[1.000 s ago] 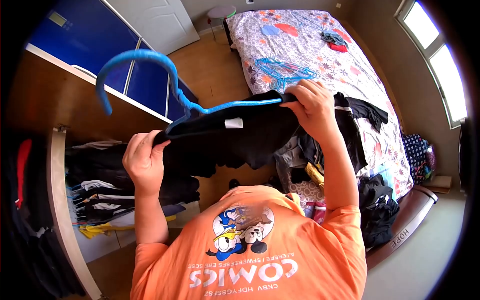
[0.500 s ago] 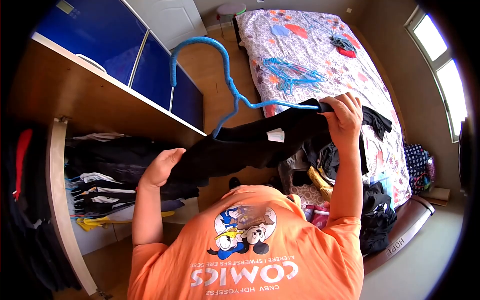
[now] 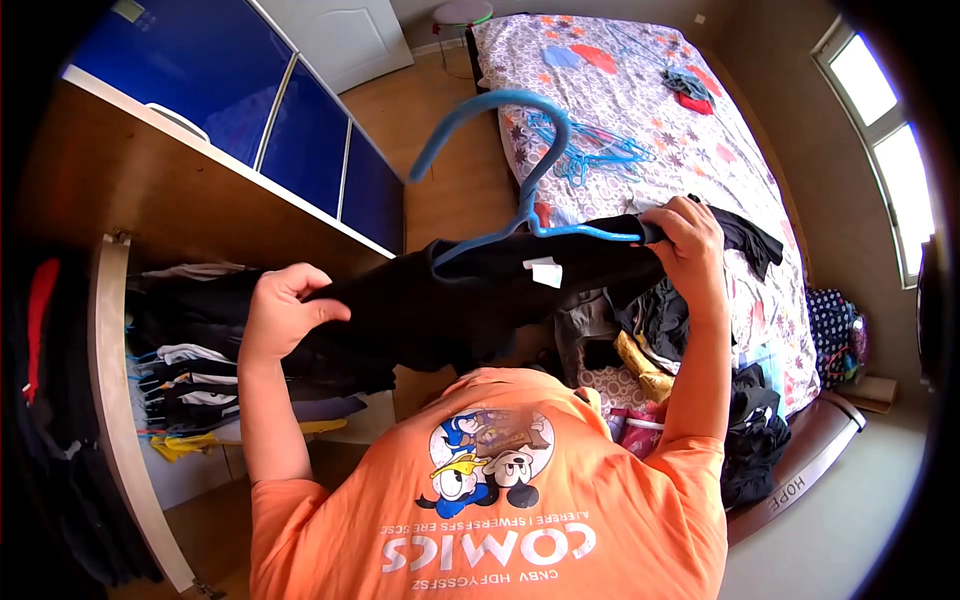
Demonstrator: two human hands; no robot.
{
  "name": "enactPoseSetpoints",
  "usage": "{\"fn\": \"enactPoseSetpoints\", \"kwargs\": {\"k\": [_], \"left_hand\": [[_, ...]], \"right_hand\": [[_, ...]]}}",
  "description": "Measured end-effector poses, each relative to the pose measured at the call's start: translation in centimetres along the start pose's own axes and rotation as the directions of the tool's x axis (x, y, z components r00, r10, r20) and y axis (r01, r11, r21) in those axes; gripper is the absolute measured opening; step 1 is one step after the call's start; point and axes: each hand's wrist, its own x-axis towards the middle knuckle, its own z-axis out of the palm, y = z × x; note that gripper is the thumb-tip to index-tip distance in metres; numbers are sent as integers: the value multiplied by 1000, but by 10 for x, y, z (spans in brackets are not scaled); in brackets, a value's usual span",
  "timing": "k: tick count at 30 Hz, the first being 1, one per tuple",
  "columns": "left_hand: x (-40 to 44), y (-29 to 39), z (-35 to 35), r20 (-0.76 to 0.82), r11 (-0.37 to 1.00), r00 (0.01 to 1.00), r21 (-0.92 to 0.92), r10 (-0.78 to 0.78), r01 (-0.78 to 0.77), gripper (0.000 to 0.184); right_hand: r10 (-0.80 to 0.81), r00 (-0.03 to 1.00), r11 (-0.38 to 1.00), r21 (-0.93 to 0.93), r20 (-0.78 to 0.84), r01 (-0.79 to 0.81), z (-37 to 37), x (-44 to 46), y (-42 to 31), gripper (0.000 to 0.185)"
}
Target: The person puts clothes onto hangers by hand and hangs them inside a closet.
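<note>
Stretched between my two hands is a black shirt (image 3: pixel 420 315) with a white label (image 3: pixel 544 272) at its neckline. A blue hanger (image 3: pixel 530 205) sits inside the neck, its hook pointing up and to the left. My left hand (image 3: pixel 285 308) pinches the shirt's left shoulder end between thumb and fingers. My right hand (image 3: pixel 685 238) is closed around the other shoulder, where the hanger's arm end goes under the cloth. The hanger's left arm runs into the neck opening, and its tip is hidden by fabric.
An open wardrobe (image 3: pixel 115 400) with hanging clothes (image 3: pixel 220 380) stands at left, below blue door panels (image 3: pixel 300 150). At right, a bed (image 3: pixel 620 90) with a patterned sheet carries a pile of blue hangers (image 3: pixel 590 150) and dark clothes (image 3: pixel 755 440). A stool (image 3: pixel 462 13) stands beyond.
My left hand has moved outward to the left, pulling the shirt wider. The hanger's hook has swung right and lower. My right hand stays nearly in place.
</note>
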Motion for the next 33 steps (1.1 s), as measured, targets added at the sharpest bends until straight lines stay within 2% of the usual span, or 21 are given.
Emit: {"fn": "enactPoseSetpoints", "kwargs": {"k": [1,2,3,4,6,8,10,11,12,14,15,16,18,19,21,22,25,27,29,30,33], "left_hand": [[-1,7,5,-162,963,977,254,139,-94,27],[-3,14,10,-277,854,911,503,306,-134,27],[-5,23,16,-253,764,859,607,446,-218,28],[-3,21,20,-254,764,859,608,444,-216,28],[1,10,26,-226,405,521,876,823,-260,26],[-5,3,26,-215,388,524,888,824,-246,25],[-6,1,27,-201,342,463,907,864,-245,22],[-6,7,30,-208,345,506,918,837,-194,22],[-5,6,30,-235,404,567,894,789,-191,25],[-1,-12,21,-245,567,652,749,718,-343,27],[-3,-21,22,-329,783,766,520,552,-341,26],[-6,-26,23,-337,778,776,555,533,-294,22],[-5,-21,32,-371,739,739,626,563,-248,26],[-5,-12,32,-375,741,737,624,563,-248,26],[-6,9,30,-186,496,619,782,763,-377,39],[-9,18,33,-189,498,618,781,763,-376,39],[-19,34,46,-96,367,493,791,865,-490,47],[-22,43,50,-2,261,436,804,900,-535,38],[-26,53,51,71,185,413,815,908,-548,29],[-31,60,50,145,141,413,797,899,-587,36],[-44,72,53,161,126,434,818,886,-561,27]], "right_hand": [[31,1000,999,41,-4,-31,4,-2,2,26],[30,1000,999,42,-4,-30,7,-2,1,26],[80,997,988,135,13,-81,9,-3,-1,26],[127,991,965,225,36,-132,12,-4,-3,25],[182,983,950,256,9,-178,17,-3,-12,25],[266,956,952,189,-125,-241,21,-2,-16,24],[271,949,949,207,-161,-236,22,-3,-13,27],[256,955,948,235,-152,-216,20,-3,-11,28],[238,961,944,265,-142,-195,20,-3,-11,29],[213,965,947,276,-150,-166,19,-1,-15,32],[227,958,945,279,-173,-173,19,-1,-16,32],[240,951,943,281,-195,-181,18,-1,-16,31],[233,957,941,286,-172,-178,18,-1,-13,31],[258,963,916,339,-83,-216,19,-2,-11,31],[263,964,883,394,34,-255,27,-8,-3,29],[265,963,873,411,50,-262,37,-14,4,29],[294,956,882,389,-9,-267,75,-36,18,29],[373,925,849,429,-72,-309,101,-52,19,24],[430,894,831,444,-129,-336,121,-66,18,31],[460,875,806,486,-152,-339,129,-71,14,32],[518,834,744,580,-191,-330,140,-78,2,36]]}}
